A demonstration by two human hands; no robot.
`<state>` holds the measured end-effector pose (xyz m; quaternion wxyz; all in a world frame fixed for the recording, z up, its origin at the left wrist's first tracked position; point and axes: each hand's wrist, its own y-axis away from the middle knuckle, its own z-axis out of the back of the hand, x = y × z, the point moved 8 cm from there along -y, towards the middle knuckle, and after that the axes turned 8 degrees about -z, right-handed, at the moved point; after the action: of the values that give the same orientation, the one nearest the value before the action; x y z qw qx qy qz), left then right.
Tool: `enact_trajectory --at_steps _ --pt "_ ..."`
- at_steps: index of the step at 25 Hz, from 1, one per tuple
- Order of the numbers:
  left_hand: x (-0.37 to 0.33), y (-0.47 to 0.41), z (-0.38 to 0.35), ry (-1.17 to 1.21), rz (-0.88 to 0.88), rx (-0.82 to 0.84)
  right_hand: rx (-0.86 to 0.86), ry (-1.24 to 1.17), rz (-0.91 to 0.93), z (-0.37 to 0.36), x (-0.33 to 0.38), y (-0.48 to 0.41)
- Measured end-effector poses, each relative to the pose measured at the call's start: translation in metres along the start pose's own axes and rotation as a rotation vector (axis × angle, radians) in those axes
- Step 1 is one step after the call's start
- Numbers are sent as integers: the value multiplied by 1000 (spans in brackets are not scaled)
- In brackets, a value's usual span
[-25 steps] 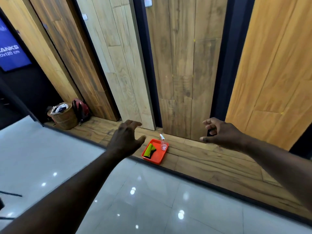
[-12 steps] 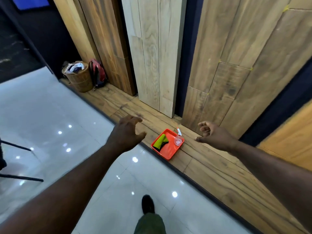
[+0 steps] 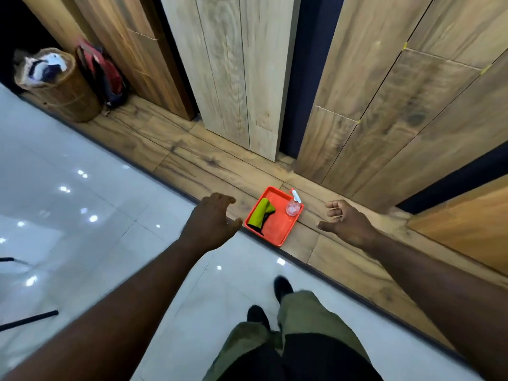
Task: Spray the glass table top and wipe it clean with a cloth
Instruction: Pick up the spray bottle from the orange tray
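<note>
- An orange plastic tray (image 3: pixel 279 233) is lying on a strip of wood-grain plank flooring (image 3: pixel 192 158), just beside the dark trim where the strip is meeting the glossy white floor tiles (image 3: pixel 68 202).
- A folded yellow-green cloth (image 3: pixel 261 214) with a dark underside is lying in the left half of the tray.
- A clear spray bottle (image 3: pixel 293 207) with a white nozzle is standing in the tray's far right corner, apart from the cloth. Any label on it is too small to read.
- The left hand (image 3: pixel 211 224) is hovering just left of the tray, palm down, fingers loosely spread and slightly bent, gripping nothing.
- The right hand (image 3: pixel 347 222) is hovering to the right of the tray over the wood strip, fingers loosely curled, thumb extended, gripping nothing.
- Tall wood-grain display panels (image 3: pixel 233 78) are standing upright behind the tray, with dark gaps between them.
- A wicker basket (image 3: pixel 66 94) holding crumpled white items is sitting at the far left of the strip, with a red backpack (image 3: pixel 105 70) leaning just beside it.
- The tiles are reflecting ceiling lights as bright spots.
- Olive trousers (image 3: pixel 305 317) and dark shoes (image 3: pixel 283 287) are showing at the bottom of the view.
</note>
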<state>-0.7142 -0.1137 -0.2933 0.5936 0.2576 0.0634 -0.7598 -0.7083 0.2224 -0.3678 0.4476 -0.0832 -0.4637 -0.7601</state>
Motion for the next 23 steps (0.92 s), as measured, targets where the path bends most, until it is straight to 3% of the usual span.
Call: enact_trajectory --at_steps 8,17,23 --pt "78 -139 -97 91 170 231 110 -37 -266 -55 -50 -177" --pt "156 -251 -248 193 181 397 153 4 -479 -163 -119 -365" --pt "197 -290 -333 230 184 406 24 -104 -568 -206 -168 -476"
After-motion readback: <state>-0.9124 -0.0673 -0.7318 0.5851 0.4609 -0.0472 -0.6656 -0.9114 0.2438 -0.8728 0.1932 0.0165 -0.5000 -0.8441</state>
